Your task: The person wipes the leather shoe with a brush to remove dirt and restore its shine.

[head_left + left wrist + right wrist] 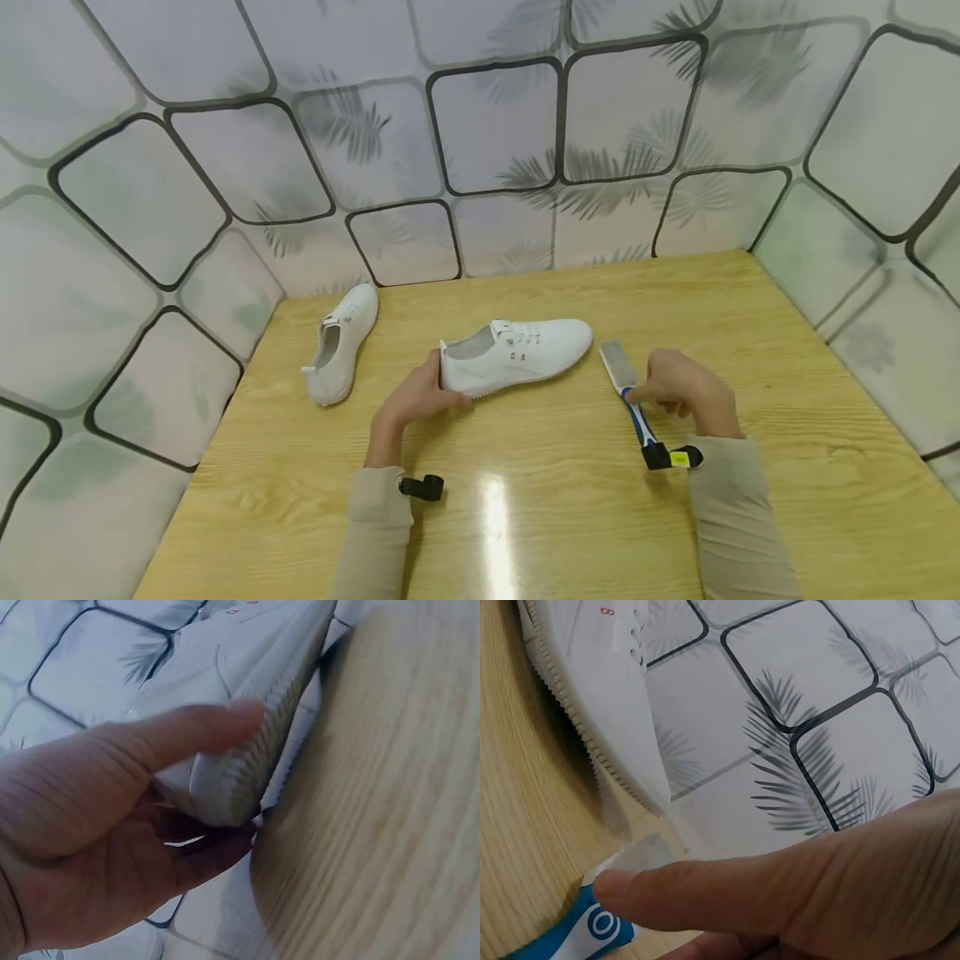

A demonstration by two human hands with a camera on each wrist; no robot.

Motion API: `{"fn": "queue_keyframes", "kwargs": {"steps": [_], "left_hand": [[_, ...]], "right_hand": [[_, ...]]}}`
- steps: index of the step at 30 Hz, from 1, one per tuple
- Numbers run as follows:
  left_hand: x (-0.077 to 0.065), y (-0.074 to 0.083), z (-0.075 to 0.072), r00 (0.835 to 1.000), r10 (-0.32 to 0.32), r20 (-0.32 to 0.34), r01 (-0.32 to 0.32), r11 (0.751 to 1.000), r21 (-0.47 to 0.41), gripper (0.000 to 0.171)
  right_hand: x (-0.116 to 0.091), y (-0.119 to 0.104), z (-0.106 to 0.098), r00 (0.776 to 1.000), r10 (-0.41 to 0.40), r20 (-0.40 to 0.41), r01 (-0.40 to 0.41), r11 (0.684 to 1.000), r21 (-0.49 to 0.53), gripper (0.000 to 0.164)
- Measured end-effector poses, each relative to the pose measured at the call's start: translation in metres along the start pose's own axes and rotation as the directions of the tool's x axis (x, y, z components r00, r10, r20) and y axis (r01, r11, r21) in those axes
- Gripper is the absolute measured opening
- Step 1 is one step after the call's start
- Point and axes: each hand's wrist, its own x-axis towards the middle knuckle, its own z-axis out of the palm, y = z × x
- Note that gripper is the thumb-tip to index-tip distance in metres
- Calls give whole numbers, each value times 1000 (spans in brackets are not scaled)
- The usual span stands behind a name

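Lying beyond the left hand (422, 393) to its left, one white shoe (351, 346) is pointing its toe toward the wall (502, 125). That hand is gripping the other white shoe (525, 357) by the heel, fingers partly closed; the left wrist view is revealing its thumb (202, 739) pressing near the ridged sole, largely hidden from the head view. Just left of the right hand (692, 387), a blue-and-white brush (618, 367) is lying on the table (570, 500). The right thumb is touching its neck; whether the curling fingers are pinching it, one cannot tell. Only the right wrist view is showing the handle's white rings (604, 922).
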Motion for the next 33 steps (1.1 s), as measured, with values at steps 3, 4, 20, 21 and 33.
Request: {"fn": "queue_keyframes", "kwargs": {"steps": [3,4,20,21,33], "left_hand": [[-4,-5,-6,999,2,33,1,996,-92,97],[-4,-7,-7,999,5,48,1,993,-120,94],[-1,-16,-3,979,119,168,-75,966,-247,76],[-1,-16,-2,977,127,169,-82,964,-253,76],[3,-7,6,980,109,165,-62,962,-267,72]], "right_hand": [[4,-1,3,1000,-5,27,5,1000,4,37],[6,0,5,999,-6,35,6,1000,7,35],[32,43,9,992,-122,12,108,917,385,32],[31,47,7,989,-146,6,130,894,429,31],[16,-47,9,899,-213,-383,398,763,509,45]]}}
